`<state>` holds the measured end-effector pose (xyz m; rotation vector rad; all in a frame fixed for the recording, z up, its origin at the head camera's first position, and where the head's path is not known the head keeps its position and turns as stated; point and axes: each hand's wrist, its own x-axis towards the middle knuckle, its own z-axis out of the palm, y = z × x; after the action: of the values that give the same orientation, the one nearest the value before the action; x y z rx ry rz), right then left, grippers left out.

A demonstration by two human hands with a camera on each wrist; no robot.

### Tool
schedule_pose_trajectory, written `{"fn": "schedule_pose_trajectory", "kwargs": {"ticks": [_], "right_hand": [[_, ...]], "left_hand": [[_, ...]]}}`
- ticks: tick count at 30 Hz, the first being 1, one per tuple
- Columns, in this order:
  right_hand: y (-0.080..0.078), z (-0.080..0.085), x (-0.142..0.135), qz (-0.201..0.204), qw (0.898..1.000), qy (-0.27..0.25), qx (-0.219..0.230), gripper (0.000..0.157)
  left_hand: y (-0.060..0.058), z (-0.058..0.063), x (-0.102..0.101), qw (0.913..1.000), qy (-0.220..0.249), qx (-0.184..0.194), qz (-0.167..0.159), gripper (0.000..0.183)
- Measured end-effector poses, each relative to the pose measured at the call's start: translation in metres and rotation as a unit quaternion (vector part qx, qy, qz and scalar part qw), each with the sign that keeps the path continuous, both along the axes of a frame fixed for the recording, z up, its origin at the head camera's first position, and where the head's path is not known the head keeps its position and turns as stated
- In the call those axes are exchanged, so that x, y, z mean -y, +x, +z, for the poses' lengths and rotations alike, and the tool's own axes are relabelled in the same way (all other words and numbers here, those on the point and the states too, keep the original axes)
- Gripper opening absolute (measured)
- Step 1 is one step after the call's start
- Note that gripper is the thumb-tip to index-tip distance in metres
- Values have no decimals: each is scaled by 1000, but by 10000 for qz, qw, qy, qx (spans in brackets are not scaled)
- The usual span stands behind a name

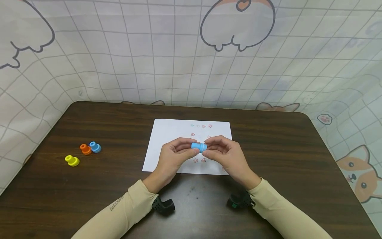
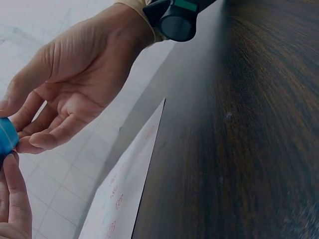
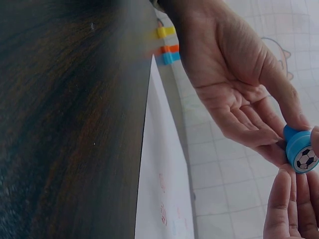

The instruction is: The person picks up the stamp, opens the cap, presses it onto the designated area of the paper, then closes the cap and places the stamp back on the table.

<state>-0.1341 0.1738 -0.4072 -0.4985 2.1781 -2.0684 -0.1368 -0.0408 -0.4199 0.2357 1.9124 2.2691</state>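
Checked cloth (image 1: 179, 79) hangs behind a brown table (image 1: 283, 142), three stamps (image 1: 85, 150) off left. Left hand (image 1: 171, 155) and right hand (image 1: 228, 154) pinch a fourth, blue stamp (image 1: 197, 146), blocking some paper (image 1: 167, 132).

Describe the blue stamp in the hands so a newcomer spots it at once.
On the brown table lies a white sheet; the left hand and right hand are above it. Held between them is the blue stamp, unlike the other blue one, which sits on the table beside the orange stamp.

Blue piece (image 3: 294, 141) with a soccer ball picture (image 3: 305, 159) on its end, pinched between left hand (image 3: 232, 77) and right hand (image 3: 280, 211).
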Motion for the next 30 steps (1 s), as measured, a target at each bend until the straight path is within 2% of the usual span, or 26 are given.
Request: {"fn": "schedule_pose_trajectory", "kwargs": {"ticks": [18,30], "right_hand": [[3,1,1,-342,9993,119,89,34],[3,-1,3,-454,9988,162,35,32]], "left_hand": [[2,1,-1,9999,-32,-101,86,34],[3,0,-3,9999,-2,-28,168,33]]}}
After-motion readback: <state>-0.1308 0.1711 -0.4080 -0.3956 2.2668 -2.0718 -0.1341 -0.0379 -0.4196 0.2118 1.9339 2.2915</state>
